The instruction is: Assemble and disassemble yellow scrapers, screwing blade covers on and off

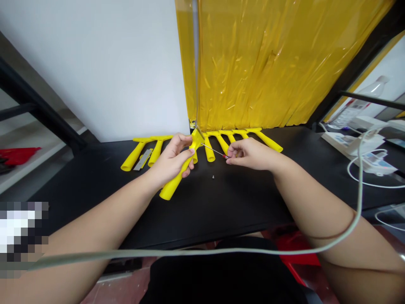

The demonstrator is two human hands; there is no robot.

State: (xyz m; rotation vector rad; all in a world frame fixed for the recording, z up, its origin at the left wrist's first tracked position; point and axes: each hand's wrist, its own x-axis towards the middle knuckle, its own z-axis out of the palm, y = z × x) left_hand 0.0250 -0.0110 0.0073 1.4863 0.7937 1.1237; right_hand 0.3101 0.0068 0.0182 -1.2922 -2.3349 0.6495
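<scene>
My left hand [177, 158] is closed round a yellow scraper handle [173, 185], tilted with its wide head up and its hollow end toward me. My right hand [245, 152] grips a thin screwdriver [215, 150] by its red end, the shaft pointing left with its tip at the handle's head. Whether the tip sits in a screw is too small to tell. A tiny metal screw [213, 177] lies on the black table below the screwdriver. Behind my hands, several similar yellow handles [210, 151] lie in a row, some partly hidden by my fingers.
A grey metal blade piece [143, 159] lies among the left handles. Yellow plastic sheeting [253, 63] and a white panel [126, 67] rise behind the black table [240, 202]. At right are a power strip [357, 147] and a plastic bottle [357, 103]. A pale cable [221, 252] loops across the front.
</scene>
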